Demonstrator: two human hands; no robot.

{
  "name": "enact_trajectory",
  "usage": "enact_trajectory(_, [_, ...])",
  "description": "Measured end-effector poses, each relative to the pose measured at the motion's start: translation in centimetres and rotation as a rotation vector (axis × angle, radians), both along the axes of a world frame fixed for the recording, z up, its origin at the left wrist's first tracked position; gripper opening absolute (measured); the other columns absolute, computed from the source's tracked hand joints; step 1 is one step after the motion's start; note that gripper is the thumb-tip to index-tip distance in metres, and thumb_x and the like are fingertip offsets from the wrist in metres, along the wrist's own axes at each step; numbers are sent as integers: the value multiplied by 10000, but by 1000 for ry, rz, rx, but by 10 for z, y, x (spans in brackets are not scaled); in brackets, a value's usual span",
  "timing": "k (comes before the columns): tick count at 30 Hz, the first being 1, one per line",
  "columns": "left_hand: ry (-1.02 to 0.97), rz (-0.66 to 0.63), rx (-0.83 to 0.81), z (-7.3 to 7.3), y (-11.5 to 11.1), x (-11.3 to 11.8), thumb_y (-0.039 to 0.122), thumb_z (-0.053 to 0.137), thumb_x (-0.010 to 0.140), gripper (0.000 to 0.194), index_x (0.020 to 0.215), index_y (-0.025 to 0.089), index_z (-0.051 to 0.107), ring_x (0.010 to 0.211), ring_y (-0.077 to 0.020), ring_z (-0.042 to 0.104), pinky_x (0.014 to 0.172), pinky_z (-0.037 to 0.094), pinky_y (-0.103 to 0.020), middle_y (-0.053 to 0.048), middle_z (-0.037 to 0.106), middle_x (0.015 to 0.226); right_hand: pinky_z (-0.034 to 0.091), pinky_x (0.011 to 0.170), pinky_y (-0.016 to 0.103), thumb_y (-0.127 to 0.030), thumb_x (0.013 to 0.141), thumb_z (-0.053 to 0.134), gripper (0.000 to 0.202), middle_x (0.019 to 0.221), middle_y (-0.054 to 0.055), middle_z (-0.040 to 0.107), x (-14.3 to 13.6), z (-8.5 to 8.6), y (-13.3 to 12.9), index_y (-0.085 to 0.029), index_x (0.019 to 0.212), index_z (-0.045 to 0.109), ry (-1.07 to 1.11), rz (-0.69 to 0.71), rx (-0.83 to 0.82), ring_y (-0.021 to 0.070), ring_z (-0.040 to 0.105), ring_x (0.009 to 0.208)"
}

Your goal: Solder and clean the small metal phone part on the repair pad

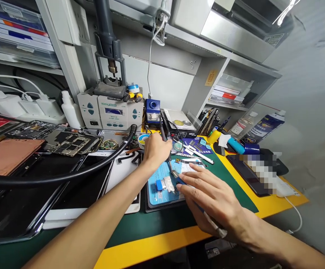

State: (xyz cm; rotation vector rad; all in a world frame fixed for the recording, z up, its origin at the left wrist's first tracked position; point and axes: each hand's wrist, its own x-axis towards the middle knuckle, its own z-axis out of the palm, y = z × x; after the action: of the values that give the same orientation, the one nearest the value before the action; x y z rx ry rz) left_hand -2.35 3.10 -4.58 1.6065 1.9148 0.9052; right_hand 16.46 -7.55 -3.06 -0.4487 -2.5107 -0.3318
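Heat is the worry here. Your left hand (155,149) is closed around the iron (166,151), whose tip comes down on the blue mat (153,194) right where the small metal parts (168,184) lie. Your right hand (212,198) rests at the mat's right edge, fingers nearly flat and spread, with the tweezers (207,216) pinned under the palm and pointing toward those parts; how tightly you grip them I cannot tell.

Your right fingertips sit very close to the iron's tip, so a small slip of either hand could burn you or knock the parts off the mat. I judge the thick black hose (67,173), which sweeps over the phones left of the mat from the station (113,112) behind it, could drag on your left forearm and nudge the tip off its spot. Linger too long, and the mat itself may scorch.
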Motion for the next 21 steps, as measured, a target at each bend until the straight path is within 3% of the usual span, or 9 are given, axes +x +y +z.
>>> enact_trajectory(4, [4, -2, -8, 0, 1, 0, 412, 632, 958, 272, 991, 144, 665, 855, -167, 671, 809, 575, -370, -37, 691, 947, 505, 1092, 573, -90, 969, 515, 242, 1077, 215, 777, 1, 2, -1, -23, 1093, 712, -92, 50, 7, 294, 731, 1086])
enact_trajectory(9, [1, -9, -20, 2, -2, 0, 402, 627, 963, 260, 991, 146, 668, 857, -166, 673, 809, 576, -367, -39, 695, 959, 512, 1093, 565, -69, 927, 573, 243, 1115, 213, 767, 2, -3, 0, -33, 1136, 690, -2, 20, 7, 293, 711, 1132])
enact_trajectory(14, [2, -11, -16, 3, -2, 0, 412, 625, 963, 275, 1023, 147, 667, 892, -176, 676, 833, 575, -382, -48, 697, 996, 509, 1103, 526, -112, 989, 479, 261, 1093, 188, 783, 2, 3, -3, -57, 1101, 708, -97, 25, 28, 272, 734, 1093])
enact_trajectory(18, [-2, -14, -27, 4, -2, 0, 419, 620, 965, 280, 1021, 148, 665, 874, -172, 673, 816, 575, -373, -45, 693, 977, 512, 1120, 482, -54, 891, 591, 240, 1080, 162, 790, 0, 1, -3, -68, 1095, 715, 8, -4, -35, 248, 741, 1072])
enact_trajectory(21, [-4, -24, -29, 3, -2, 0, 421, 614, 969, 285, 1033, 148, 664, 887, -175, 673, 830, 574, -381, -48, 693, 991, 548, 1079, 503, -5, 834, 645, 280, 1064, 179, 792, -2, -9, -1, -42, 1102, 717, 46, -22, 21, 277, 748, 1055])
